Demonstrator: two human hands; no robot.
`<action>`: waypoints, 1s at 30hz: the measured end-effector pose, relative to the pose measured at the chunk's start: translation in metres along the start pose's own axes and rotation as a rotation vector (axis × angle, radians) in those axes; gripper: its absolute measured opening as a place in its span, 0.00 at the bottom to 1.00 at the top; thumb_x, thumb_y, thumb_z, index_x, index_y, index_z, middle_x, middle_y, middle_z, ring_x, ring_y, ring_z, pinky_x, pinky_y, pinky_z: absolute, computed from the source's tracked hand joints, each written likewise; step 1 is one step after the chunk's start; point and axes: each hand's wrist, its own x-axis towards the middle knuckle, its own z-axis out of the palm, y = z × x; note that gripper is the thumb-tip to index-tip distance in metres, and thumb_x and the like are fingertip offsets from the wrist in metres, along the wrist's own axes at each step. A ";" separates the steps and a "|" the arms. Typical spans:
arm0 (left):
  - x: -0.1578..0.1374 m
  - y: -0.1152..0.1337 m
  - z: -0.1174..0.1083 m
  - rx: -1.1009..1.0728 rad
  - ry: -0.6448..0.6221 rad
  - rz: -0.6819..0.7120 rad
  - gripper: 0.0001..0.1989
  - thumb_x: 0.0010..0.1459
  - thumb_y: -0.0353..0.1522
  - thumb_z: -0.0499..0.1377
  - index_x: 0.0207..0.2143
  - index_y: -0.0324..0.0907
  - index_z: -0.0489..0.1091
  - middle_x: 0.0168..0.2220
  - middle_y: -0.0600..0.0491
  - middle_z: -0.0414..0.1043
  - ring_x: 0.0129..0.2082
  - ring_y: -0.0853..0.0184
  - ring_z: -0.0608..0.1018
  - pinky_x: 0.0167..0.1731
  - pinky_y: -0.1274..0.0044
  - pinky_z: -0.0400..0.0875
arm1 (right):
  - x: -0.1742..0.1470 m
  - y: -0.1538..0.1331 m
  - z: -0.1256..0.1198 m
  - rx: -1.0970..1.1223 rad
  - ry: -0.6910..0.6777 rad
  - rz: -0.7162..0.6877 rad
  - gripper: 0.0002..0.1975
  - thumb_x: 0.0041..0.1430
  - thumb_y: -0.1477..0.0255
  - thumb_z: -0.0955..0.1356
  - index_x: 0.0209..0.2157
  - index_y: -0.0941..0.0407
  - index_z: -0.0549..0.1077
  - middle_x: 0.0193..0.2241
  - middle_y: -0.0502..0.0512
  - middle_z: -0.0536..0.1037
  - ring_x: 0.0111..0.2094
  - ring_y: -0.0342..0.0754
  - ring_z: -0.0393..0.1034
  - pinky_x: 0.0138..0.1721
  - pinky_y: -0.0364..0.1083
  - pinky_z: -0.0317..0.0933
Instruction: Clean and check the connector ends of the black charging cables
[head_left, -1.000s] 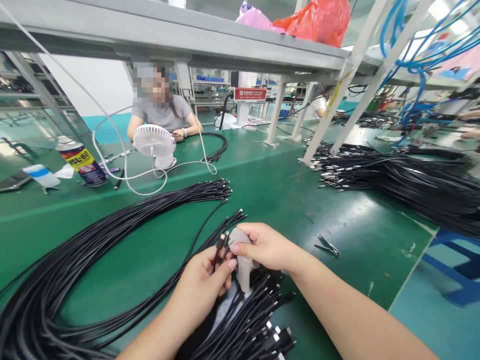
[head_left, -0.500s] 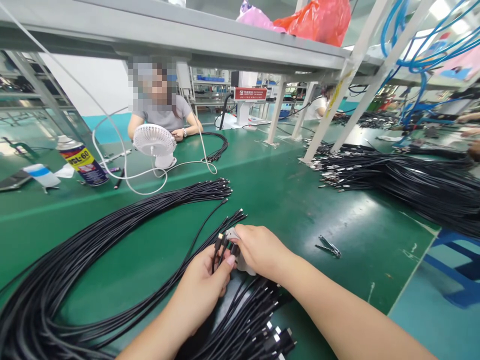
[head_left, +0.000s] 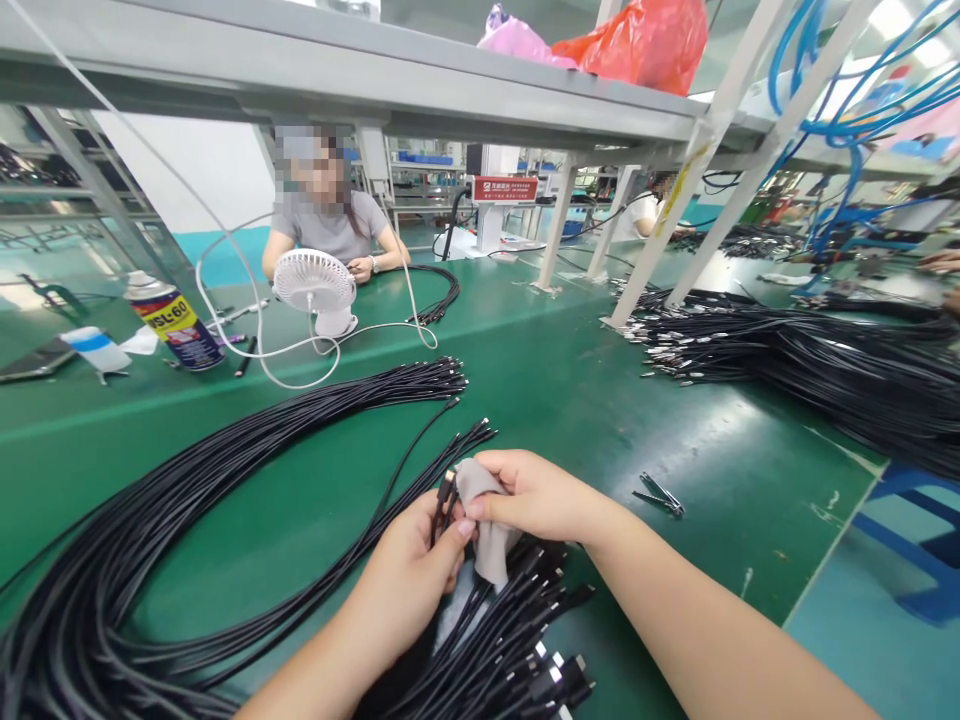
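My left hand (head_left: pixel 424 555) is closed around a few black cables (head_left: pixel 444 490), their plug ends sticking up past the fingers. Pinched in my right hand (head_left: pixel 525 495) is a grey cloth (head_left: pixel 491 550), which wraps over the plugs beside my left fingertips and hides some of them. Below both hands lies a bundle of black cables (head_left: pixel 502 630) with metal-tipped connectors. To the left, a long curved bundle of black cables (head_left: pixel 247 450) rests on the green table (head_left: pixel 570 400), with a few looser cable ends just beyond my hands.
Nail clippers (head_left: pixel 661 495) lie right of my hands. A white fan (head_left: pixel 315 285), its cord and a spray can (head_left: pixel 176 325) stand at the back left. Across the table sits a person (head_left: pixel 326 220). More black cables (head_left: pixel 810 345) are heaped at right, near slanted posts (head_left: pixel 667 220).
My right hand has drawn the grey cloth out and over the plugs, so more of it shows and hangs down. My left hand keeps its hold on the cables. The view shifts slightly.
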 end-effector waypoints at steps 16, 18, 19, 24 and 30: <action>-0.001 0.004 -0.002 0.146 0.027 0.000 0.12 0.51 0.38 0.62 0.33 0.40 0.67 0.20 0.61 0.60 0.18 0.74 0.59 0.18 0.81 0.54 | -0.001 -0.004 0.008 -0.240 0.064 -0.067 0.08 0.53 0.69 0.70 0.27 0.58 0.70 0.23 0.47 0.69 0.25 0.40 0.61 0.26 0.39 0.56; -0.001 0.003 -0.002 0.100 0.033 -0.012 0.13 0.50 0.40 0.63 0.30 0.41 0.65 0.19 0.62 0.58 0.17 0.75 0.57 0.17 0.81 0.52 | -0.001 -0.006 0.008 -0.206 0.040 -0.090 0.09 0.58 0.68 0.66 0.28 0.59 0.71 0.26 0.50 0.72 0.26 0.42 0.64 0.29 0.40 0.59; -0.001 0.003 -0.002 0.083 0.034 -0.015 0.14 0.50 0.41 0.63 0.29 0.41 0.64 0.19 0.63 0.57 0.17 0.76 0.57 0.17 0.81 0.52 | -0.002 -0.007 0.007 -0.182 0.029 -0.089 0.10 0.60 0.68 0.64 0.29 0.59 0.72 0.27 0.52 0.74 0.28 0.42 0.65 0.30 0.41 0.60; -0.001 0.003 -0.001 0.080 0.057 -0.021 0.16 0.46 0.41 0.66 0.27 0.40 0.65 0.19 0.62 0.59 0.16 0.77 0.55 0.16 0.82 0.50 | -0.003 -0.006 0.003 0.004 -0.072 0.008 0.11 0.50 0.68 0.72 0.32 0.60 0.72 0.31 0.54 0.75 0.31 0.44 0.68 0.35 0.43 0.62; 0.001 0.005 -0.004 0.039 0.095 -0.073 0.18 0.43 0.43 0.66 0.26 0.40 0.64 0.15 0.64 0.56 0.15 0.77 0.55 0.16 0.82 0.48 | -0.002 -0.001 0.003 -0.012 -0.029 -0.057 0.13 0.53 0.63 0.71 0.32 0.59 0.72 0.27 0.51 0.71 0.27 0.41 0.63 0.29 0.41 0.58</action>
